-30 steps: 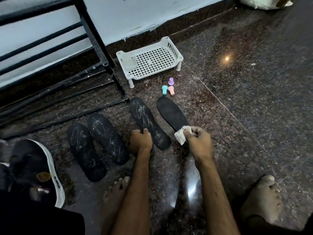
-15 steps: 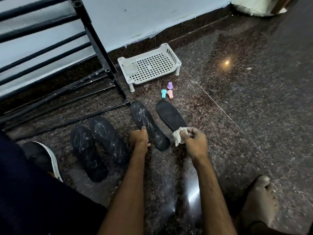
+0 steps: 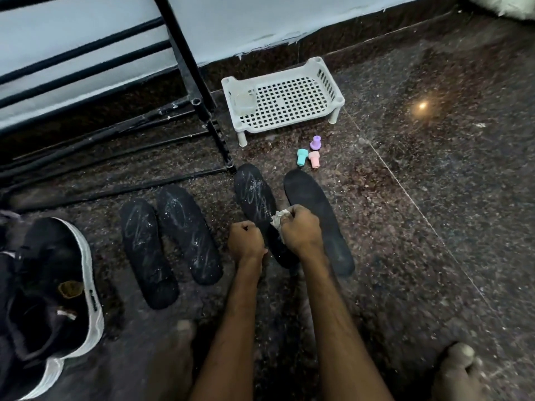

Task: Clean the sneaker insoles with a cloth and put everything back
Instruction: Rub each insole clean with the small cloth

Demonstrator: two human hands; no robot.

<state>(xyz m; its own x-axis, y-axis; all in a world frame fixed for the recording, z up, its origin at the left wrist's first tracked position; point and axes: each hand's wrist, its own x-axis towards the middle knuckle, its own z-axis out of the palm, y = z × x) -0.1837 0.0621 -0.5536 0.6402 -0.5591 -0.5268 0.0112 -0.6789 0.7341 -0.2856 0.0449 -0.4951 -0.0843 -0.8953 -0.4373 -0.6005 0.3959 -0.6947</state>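
Down on the dark speckled floor (image 3: 434,227), a loose row of four, all black, toes toward the wall (image 3: 260,18). From the left: first insole (image 3: 147,256) and second insole (image 3: 188,233) close side by side, both streaked with whitish marks and specks. Third insole (image 3: 254,195) likewise streaked. Fourth insole (image 3: 315,215) plain and matte, just right of the third.

Right hand (image 3: 301,227) over the middle of the third insole, fingers clenched round a crumpled white cloth (image 3: 278,219), the cloth down against the streaked face, the wrist crossing the fourth insole's left edge. Left hand (image 3: 246,241) balled in a fist against the third insole's left edge near the heel; impossible to tell whether gripping that edge or merely touching it.

At far left, a black sneaker (image 3: 49,285) with a white sole, opening upward, well apart from the hands.

Beyond the insoles, a white slotted tray (image 3: 289,126) on short legs near the skirting, with a clear cup (image 3: 244,101) in its left end. Between tray and insoles, three small plugs: teal plug (image 3: 302,156) and pink plug (image 3: 313,159) side by side, purple plug (image 3: 316,142) just behind.

Black metal rack (image 3: 188,68) at upper left, its post foot just beside the third insole's toe. Bare feet along the bottom: left foot (image 3: 179,342) blurred, right foot (image 3: 460,371) at the corner.
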